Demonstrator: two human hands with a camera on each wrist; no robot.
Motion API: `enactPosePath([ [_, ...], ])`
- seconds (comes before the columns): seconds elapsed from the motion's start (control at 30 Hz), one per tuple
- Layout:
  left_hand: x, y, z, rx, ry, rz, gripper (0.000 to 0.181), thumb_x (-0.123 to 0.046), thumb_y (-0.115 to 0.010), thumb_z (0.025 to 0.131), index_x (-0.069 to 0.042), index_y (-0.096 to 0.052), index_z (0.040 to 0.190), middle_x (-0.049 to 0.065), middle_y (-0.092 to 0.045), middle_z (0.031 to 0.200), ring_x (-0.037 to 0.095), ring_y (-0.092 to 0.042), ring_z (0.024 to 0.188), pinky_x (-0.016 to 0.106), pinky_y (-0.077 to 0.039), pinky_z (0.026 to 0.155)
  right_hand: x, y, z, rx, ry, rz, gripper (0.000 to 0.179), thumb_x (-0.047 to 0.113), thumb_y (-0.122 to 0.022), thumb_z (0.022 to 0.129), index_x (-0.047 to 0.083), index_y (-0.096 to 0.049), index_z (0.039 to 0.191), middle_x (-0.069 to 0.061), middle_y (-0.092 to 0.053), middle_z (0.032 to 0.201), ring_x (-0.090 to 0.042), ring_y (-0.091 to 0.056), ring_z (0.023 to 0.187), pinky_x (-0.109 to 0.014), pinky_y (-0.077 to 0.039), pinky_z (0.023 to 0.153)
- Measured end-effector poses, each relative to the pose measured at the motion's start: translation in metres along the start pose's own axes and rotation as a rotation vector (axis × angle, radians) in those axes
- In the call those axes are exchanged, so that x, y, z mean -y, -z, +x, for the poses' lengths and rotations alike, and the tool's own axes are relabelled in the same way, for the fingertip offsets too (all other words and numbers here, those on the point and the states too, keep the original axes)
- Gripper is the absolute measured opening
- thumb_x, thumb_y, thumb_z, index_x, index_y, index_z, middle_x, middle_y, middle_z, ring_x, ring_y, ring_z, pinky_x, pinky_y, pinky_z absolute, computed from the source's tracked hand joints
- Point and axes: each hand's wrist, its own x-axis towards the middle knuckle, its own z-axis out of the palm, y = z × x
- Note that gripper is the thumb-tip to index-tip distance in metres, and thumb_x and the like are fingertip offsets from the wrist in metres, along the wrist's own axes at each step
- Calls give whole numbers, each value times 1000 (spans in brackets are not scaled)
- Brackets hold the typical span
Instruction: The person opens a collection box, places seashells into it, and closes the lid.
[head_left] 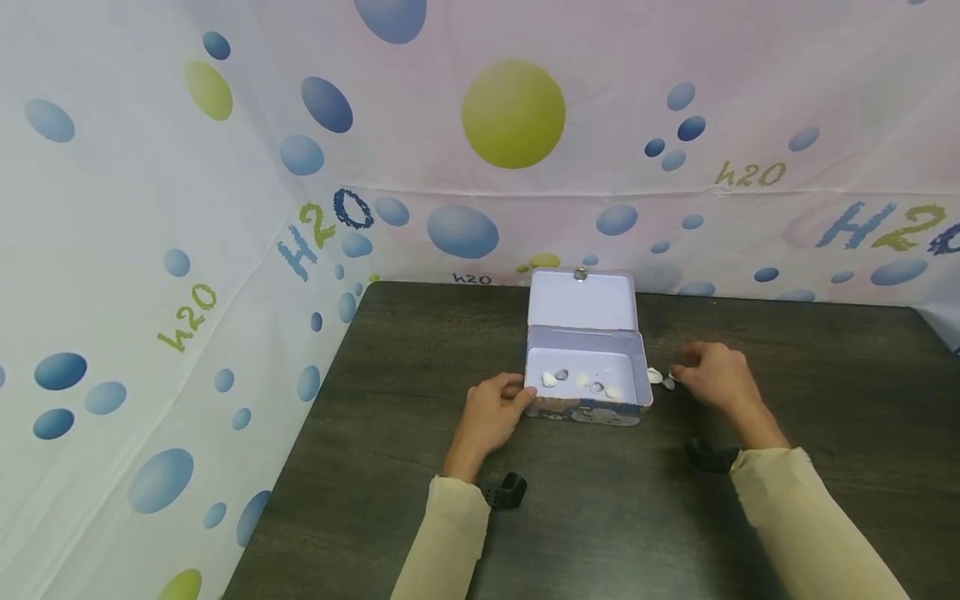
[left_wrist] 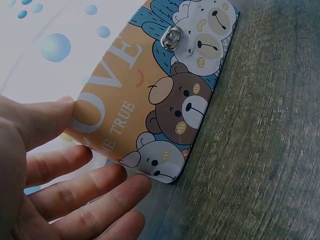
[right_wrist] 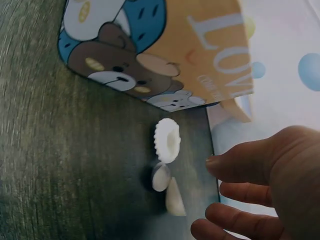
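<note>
Tin box (head_left: 585, 411) stands open on the dark, wood-grained tabletop (head_left: 420, 350), and we see its lid (head_left: 583, 304) raised along its far side, with a metal catch (head_left: 581, 273) at the top edge. On the front wall of the box we make out a metal fitting (left_wrist: 172, 38), pale lettering on orange and a row of cartoon bears (left_wrist: 177, 110). Inside the box we count five small shells (head_left: 549, 380), spread over its pale floor. Just right of the box, three more lie in a short row on the tabletop: nearest it a white scalloped shell (right_wrist: 167, 140), then a small greyish shell (right_wrist: 161, 177), then a wedge-shaped shell (right_wrist: 174, 198) farthest out. The hands are well apart, one on each side of the box. We see the left hand (head_left: 489, 412) hold the near left corner of the box, thumb at the front rim and fingers along the left side. To the right of the box, the right hand (head_left: 716, 375) reaches beside the outer shells, thumb and fingers parted; we cannot tell whether a fingertip touches one. Behind the box and to its left, we see white sheeting (head_left: 600, 100) printed with blue and green bubbles.
</note>
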Motion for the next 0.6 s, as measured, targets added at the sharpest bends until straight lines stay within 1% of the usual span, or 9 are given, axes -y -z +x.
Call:
enactPosePath([
  [0.2, -1, 1, 0, 0, -1, 5, 42, -35, -65, 99, -4, -66, 128, 6, -73, 108, 17, -71, 92, 42, -56, 79, -3, -5, 2, 1, -6, 1, 42, 20, -65, 93, -13, -62, 119, -35, -62, 115, -57, -54, 105, -64, -47, 81],
  [0.3, -1, 1, 0, -2, -2, 6, 42, -35, -65, 99, -4, -66, 128, 6, -73, 108, 16, -71, 91, 41, -56, 80, -4, -8, 3, 9, -22, 10, 42, 21, -64, 93, -13, -62, 119, -36, -60, 118, -57, -53, 106, -64, -47, 81],
  [0.5, -1, 0, 1, 0, -2, 4, 42, -35, -66, 99, -4, -67, 127, 6, -74, 107, 16, -71, 90, 40, -56, 79, -7, -13, 6, 35, -76, 21, 49, 24, -63, 94, -15, -58, 125, -39, -55, 124, -56, -52, 108, -65, -46, 84],
  [0.6, 0, 1, 1, -2, -7, 4, 42, -35, -65, 99, -3, -67, 127, 6, -74, 106, 16, -71, 90, 40, -56, 78, -9, -16, 7, 28, -73, 15, 48, 25, -64, 94, -15, -60, 120, -38, -58, 119, -54, -55, 102, -64, -47, 82],
])
